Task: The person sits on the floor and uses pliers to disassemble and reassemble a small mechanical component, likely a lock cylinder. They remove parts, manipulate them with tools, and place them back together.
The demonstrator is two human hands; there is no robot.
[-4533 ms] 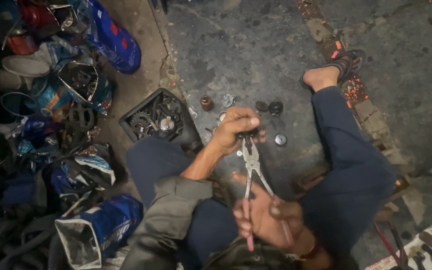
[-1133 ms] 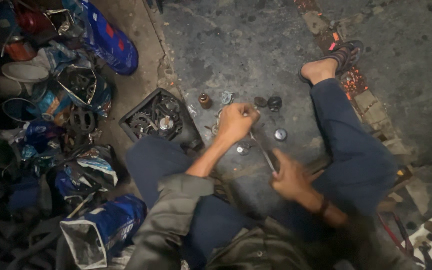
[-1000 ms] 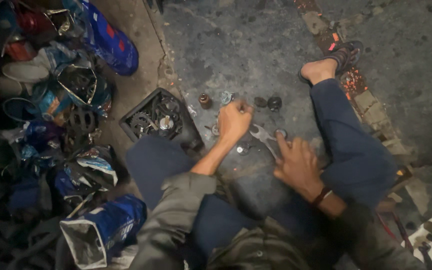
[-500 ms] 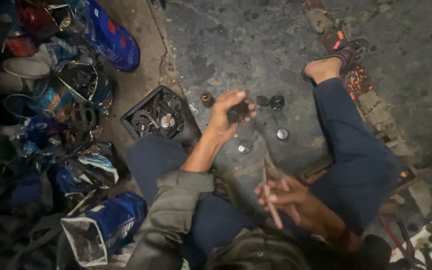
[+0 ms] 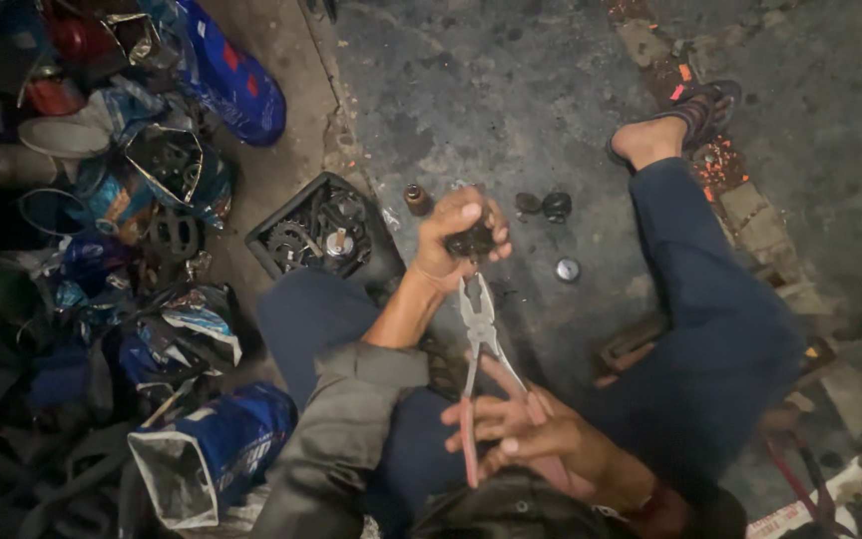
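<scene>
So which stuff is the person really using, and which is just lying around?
Using:
left hand, holding a small dark part
right hand, gripping pliers whose nose meets that part

Lying around:
black tray of gears
small brown bottle
silver cap
blue bags

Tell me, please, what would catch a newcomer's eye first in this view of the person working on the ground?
At centre, the left hand grips a small dark part while the right hand holds red-handled pliers, their nose at that part. Left of them a black square tray of gears and metal bits sits on the concrete. Further left lies a heap of blue bags and scrap.
</scene>
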